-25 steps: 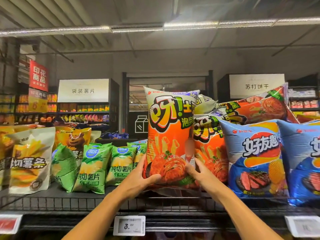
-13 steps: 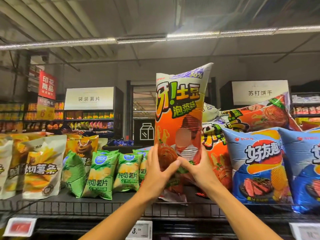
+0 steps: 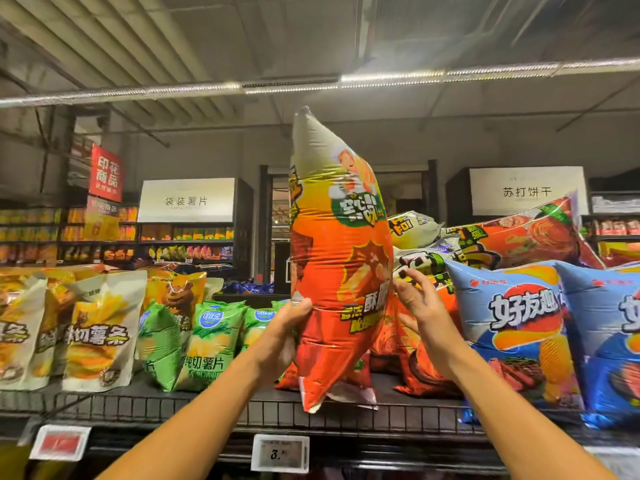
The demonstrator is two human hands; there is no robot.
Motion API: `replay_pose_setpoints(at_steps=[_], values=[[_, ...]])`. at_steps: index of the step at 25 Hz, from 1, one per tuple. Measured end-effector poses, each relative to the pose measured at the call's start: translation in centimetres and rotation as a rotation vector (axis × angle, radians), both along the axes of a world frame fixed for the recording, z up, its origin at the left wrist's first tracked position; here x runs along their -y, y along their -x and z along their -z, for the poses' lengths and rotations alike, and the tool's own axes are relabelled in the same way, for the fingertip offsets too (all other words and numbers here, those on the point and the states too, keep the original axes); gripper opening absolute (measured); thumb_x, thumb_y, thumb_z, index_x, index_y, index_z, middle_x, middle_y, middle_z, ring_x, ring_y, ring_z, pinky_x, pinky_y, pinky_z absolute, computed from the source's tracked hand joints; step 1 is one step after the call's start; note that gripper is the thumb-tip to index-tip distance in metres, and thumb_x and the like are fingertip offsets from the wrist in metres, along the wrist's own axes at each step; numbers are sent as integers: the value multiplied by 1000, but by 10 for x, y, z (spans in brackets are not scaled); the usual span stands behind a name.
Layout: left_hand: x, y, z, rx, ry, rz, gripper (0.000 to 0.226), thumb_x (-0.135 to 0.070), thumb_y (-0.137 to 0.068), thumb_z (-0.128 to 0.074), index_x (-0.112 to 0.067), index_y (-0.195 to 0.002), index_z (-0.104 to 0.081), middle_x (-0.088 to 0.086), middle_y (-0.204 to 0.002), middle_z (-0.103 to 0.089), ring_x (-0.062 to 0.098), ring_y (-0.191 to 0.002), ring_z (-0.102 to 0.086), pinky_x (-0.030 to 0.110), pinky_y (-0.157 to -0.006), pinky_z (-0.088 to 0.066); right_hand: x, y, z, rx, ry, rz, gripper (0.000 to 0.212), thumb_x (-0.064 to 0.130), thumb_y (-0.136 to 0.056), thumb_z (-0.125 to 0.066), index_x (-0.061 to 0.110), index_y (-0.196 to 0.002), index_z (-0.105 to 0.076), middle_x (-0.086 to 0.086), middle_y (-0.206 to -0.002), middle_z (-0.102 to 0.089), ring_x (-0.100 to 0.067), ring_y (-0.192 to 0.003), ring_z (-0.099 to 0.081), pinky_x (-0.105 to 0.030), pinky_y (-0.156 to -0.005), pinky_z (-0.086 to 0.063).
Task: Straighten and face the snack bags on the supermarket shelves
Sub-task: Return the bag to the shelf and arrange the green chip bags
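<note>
Mid-turn: left hand point(image 3: 282, 336) grips the orange bag point(image 3: 337, 271) — right hand point(image 3: 420, 311) spread beside it; next, front outward.

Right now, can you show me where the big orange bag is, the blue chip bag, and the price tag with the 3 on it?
Big orange bag point(image 3: 341, 271), head view, middle of its shiny side.
Blue chip bag point(image 3: 512, 327), head view, on its front lettering.
Price tag point(image 3: 280, 453), head view, on the white label under the shelf edge.
</note>
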State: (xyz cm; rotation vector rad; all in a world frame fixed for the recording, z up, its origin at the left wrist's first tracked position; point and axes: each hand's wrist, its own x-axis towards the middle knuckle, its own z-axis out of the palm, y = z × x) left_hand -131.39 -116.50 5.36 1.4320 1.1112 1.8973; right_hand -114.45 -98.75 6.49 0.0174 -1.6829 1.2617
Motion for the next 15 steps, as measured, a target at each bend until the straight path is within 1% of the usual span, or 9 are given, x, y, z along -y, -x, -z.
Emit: replay_pose_setpoints(at_steps=[2, 3, 5, 8, 10, 11, 12, 14, 15], values=[[6, -2, 3, 34, 60, 168, 74, -57, -53, -89, -19, -114, -74, 10, -116, -73, 24, -104, -70, 39, -87, -57, -3, 2, 2, 75, 19, -164, 117, 75, -54, -79, 33, -153, -31, 3, -147, -53, -12, -128, -55, -41, -102, -46], [7, -2, 4, 32, 65, 214, 68, -57, -56, -87, -21, -112, -76, 9, -114, -73, 24, -103, -71, 38, -85, -57, -4, 4, 4, 105, -2, -241, 115, 76, -53, -79, 36, -151, -34, 1, -145, -56, -16, -126, -59, -44, -98, -51], [7, -1, 4, 1, 41, 210, 58, -57, -66, -81, -25, -114, -74, 6, -114, -74, 23, -103, -71, 36, -85, -57, -4, 6, 9, 120, -43, -300, 102, 75, -56, -78, 35, -144, -45, -1, -136, -64, -21, -119, -66, -40, -84, -59], [3, 7, 0, -17, 97, 44, 54, -55, -84, -62, -30, -131, -61, 4, -125, -69, 24, -114, -65, 49, -99, -50, -5, 1, 12, 83, 6, -198, 100, 73, -51, -84, 28, -136, -55, -3, -127, -70, -23, -113, -69, -45, -87, -60], [-3, 13, 3, -101, 144, -72, 57, -63, -81, -64, -43, -133, -52, -7, -131, -65, 20, -124, -59, 58, -105, -43, -5, 4, 16, 40, 13, -59, 94, 68, -53, -86, 24, -132, -59, 0, -116, -75, -18, -104, -73, -34, -81, -61], [-6, 14, 7, -144, 155, -75, 67, -67, -74, -69, -47, -134, -46, -10, -131, -65, 19, -124, -59, 56, -100, -48, -2, 8, 19, 35, 6, -8, 88, 62, -58, -84, 22, -132, -59, 2, -112, -76, -16, -100, -74, -29, -78, -61], [-11, 14, 12, -169, 156, -55, 76, -65, -68, -75, -49, -134, -42, -13, -128, -66, 18, -121, -62, 49, -94, -55, 2, 13, 22, 37, 3, 26, 83, 57, -61, -82, 21, -132, -59, 3, -110, -77, -13, -98, -74, -27, -77, -61], [-18, 16, 24, -171, 103, -60, 76, -54, -65, -82, -49, -128, -40, -16, -119, -70, 15, -112, -67, 30, -82, -58, 5, 18, 26, 67, -12, 52, 80, 53, -65, -77, 22, -135, -55, 3, -117, -74, -11, -101, -73, -29, -84, -60], [-20, 18, 28, -147, 70, -83, 77, -53, -62, -84, -46, -126, -42, -16, -116, -71, 14, -109, -68, 26, -80, -57, 2, 17, 28, 100, -26, 43, 81, 53, -68, -75, 24, -140, -51, 3, -125, -70, -10, -107, -70, -31, -90, -58]])
